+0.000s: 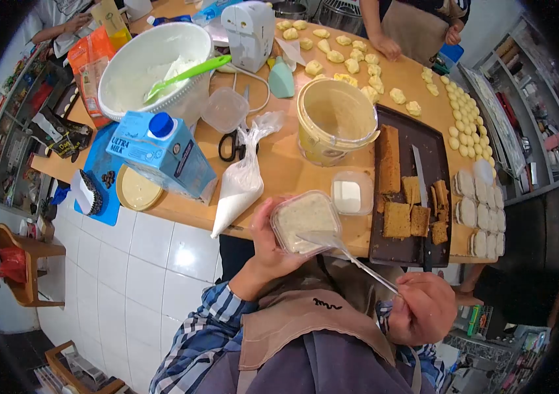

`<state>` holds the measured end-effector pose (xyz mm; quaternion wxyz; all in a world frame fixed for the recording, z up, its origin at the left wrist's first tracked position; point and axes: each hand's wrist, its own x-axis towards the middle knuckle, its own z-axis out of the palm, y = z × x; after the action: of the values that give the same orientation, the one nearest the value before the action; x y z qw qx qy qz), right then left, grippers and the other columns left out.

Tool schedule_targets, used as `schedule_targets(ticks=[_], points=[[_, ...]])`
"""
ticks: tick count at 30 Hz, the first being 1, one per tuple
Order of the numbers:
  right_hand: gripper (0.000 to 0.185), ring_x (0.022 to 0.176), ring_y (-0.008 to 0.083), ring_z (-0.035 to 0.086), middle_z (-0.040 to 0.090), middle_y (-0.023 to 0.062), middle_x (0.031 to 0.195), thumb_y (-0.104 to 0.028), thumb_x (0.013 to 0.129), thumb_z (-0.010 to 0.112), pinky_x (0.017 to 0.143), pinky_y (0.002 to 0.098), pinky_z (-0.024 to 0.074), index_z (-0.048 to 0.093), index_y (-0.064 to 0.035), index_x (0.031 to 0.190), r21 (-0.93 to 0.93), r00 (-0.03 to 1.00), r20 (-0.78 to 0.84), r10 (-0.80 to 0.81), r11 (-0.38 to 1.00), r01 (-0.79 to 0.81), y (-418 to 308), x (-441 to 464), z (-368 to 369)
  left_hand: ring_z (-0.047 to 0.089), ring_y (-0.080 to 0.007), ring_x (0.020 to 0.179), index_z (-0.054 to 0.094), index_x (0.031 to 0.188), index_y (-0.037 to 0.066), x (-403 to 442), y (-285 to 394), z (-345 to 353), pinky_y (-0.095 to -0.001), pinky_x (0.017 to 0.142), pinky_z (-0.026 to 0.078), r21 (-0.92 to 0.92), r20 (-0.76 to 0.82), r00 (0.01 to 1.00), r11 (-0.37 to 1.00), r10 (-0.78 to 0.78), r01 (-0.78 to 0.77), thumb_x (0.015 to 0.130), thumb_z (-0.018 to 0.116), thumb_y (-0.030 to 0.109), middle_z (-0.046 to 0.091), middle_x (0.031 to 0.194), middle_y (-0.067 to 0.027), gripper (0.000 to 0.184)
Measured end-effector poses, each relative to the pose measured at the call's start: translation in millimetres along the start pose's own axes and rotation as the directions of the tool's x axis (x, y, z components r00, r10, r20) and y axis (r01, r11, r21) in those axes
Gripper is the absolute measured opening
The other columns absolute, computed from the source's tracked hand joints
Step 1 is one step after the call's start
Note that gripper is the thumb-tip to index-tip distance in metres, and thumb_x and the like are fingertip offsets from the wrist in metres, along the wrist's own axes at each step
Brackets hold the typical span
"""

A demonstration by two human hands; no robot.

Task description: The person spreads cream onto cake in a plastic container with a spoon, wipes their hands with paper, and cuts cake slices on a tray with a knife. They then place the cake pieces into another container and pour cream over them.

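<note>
My left hand [271, 246] is wrapped round a small clear square tub [306, 220] filled with a pale, speckled mixture. My right hand [422, 307] grips the handle of a spoon [358, 261], whose bowl lies on the mixture's surface. Just behind the tub, a second square container [352, 193] with white content rests on the table. A filled piping bag [240, 182] lies to the left. Behind stands a cream bucket [335, 125]. On the right, a dark tray [388, 253] bears pieces of brown cake [396, 220] and a knife [419, 172].
A milk carton [161, 152], a white bowl [112, 85] with a green spatula [194, 71] and scissors [231, 148] are at the left. Dough pieces [352, 65] cover the back. Covered stacks [480, 210] stand at the right edge. Two other people are across the table.
</note>
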<state>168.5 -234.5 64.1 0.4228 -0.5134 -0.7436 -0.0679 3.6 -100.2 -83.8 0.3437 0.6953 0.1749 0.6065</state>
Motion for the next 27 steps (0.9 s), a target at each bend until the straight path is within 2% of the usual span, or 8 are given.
schedule_targets(ticks=[2, 4, 6, 8, 13, 16, 23, 27], points=[[0.016, 0.05, 0.0234, 0.061, 0.058, 0.0105, 0.059, 0.0, 0.068, 0.063, 0.052, 0.0334, 0.0541, 0.06, 0.0021, 0.083, -0.026, 0.997, 0.004, 0.081, 0.996, -0.081, 1, -1, -2, 0.052, -0.0313, 0.11, 0.013, 0.138, 0.007, -2, 4, 1, -0.0419, 0.093, 0.044, -0.013, -0.008, 0.997, 0.996, -0.083, 0.083, 0.059, 0.085, 0.006, 0.044, 0.122, -0.0202, 0.107], [0.01, 0.049, 0.0203, 0.059, 0.057, 0.0102, 0.06, -0.001, 0.076, 0.059, 0.051, 0.0331, 0.0535, 0.059, 0.0024, 0.085, 0.198, 0.927, -0.096, 0.364, 0.919, -0.341, 4, -5, 6, 0.051, -0.0308, 0.112, 0.012, 0.138, 0.006, -5, 2, 2, -0.0416, 0.095, 0.043, 0.008, 0.001, 0.987, 0.987, -0.159, 0.159, 0.059, 0.086, 0.006, 0.042, 0.123, -0.0198, 0.108], [0.007, 0.047, 0.0172, 0.056, 0.056, 0.0096, 0.059, -0.003, 0.083, 0.054, 0.049, 0.0332, 0.0532, 0.058, 0.0026, 0.088, 0.494, 0.791, -0.135, 0.597, 0.732, -0.469, 14, -2, 15, 0.049, -0.0298, 0.115, 0.012, 0.137, 0.005, -6, -1, 5, -0.0412, 0.098, 0.041, -0.029, -0.005, 0.983, 0.983, -0.182, 0.182, 0.059, 0.085, 0.004, 0.041, 0.125, -0.0189, 0.107], [0.01, 0.044, 0.0142, 0.053, 0.055, 0.0085, 0.058, -0.004, 0.09, 0.049, 0.048, 0.0338, 0.053, 0.056, 0.0029, 0.09, 0.789, 0.637, -0.081, 0.767, 0.44, -0.429, 29, 9, 22, 0.048, -0.0291, 0.116, 0.011, 0.136, 0.004, -12, -5, 6, -0.0407, 0.099, 0.04, -0.067, 0.005, 0.969, 0.967, -0.248, 0.248, 0.059, 0.084, 0.003, 0.04, 0.126, -0.0186, 0.106], [0.014, 0.047, 0.0134, 0.054, 0.056, 0.0075, 0.059, -0.01, 0.092, 0.051, 0.051, 0.0301, 0.053, 0.057, 0.0023, 0.096, 0.828, 0.585, -0.115, 0.803, 0.403, -0.39, 74, 40, 32, 0.047, -0.0282, 0.117, 0.012, 0.135, 0.004, -18, -13, 10, -0.0405, 0.1, 0.038, -0.061, 0.038, 0.964, 0.962, -0.263, 0.265, 0.058, 0.083, 0.002, 0.041, 0.125, -0.0187, 0.104], [0.018, 0.05, 0.013, 0.056, 0.058, 0.0073, 0.062, -0.011, 0.092, 0.052, 0.051, 0.0264, 0.0517, 0.057, 0.0042, 0.1, 0.749, 0.565, -0.087, 0.821, 0.428, -0.506, 89, 61, 47, 0.047, -0.0279, 0.117, 0.012, 0.135, 0.003, -26, -24, 13, -0.0405, 0.099, 0.038, -0.107, 0.021, 0.959, 0.953, -0.284, 0.285, 0.058, 0.082, 0.002, 0.041, 0.125, -0.0191, 0.104], [0.032, 0.054, 0.011, 0.057, 0.061, 0.0095, 0.068, -0.009, 0.088, 0.057, 0.049, 0.0221, 0.0465, 0.052, 0.0079, 0.115, 0.652, 0.633, 0.161, 0.757, 0.4, -0.644, 101, 91, 74, 0.046, -0.0277, 0.117, 0.013, 0.134, 0.004, -22, -18, 8, -0.0399, 0.099, 0.039, -0.025, 0.025, 0.966, 0.966, -0.257, 0.258, 0.058, 0.084, 0.006, 0.038, 0.127, -0.0181, 0.104], [0.036, 0.056, 0.0124, 0.059, 0.062, 0.0101, 0.069, -0.011, 0.086, 0.06, 0.051, 0.0252, 0.0481, 0.052, 0.0071, 0.116, 0.53, 0.728, 0.052, 0.684, 0.599, -0.6, 89, 76, 69, 0.045, -0.027, 0.117, 0.013, 0.133, 0.003, -24, -17, 7, -0.0391, 0.1, 0.038, -0.003, -0.008, 0.96, 0.96, -0.28, 0.28, 0.058, 0.085, 0.008, 0.036, 0.126, -0.0167, 0.105]])
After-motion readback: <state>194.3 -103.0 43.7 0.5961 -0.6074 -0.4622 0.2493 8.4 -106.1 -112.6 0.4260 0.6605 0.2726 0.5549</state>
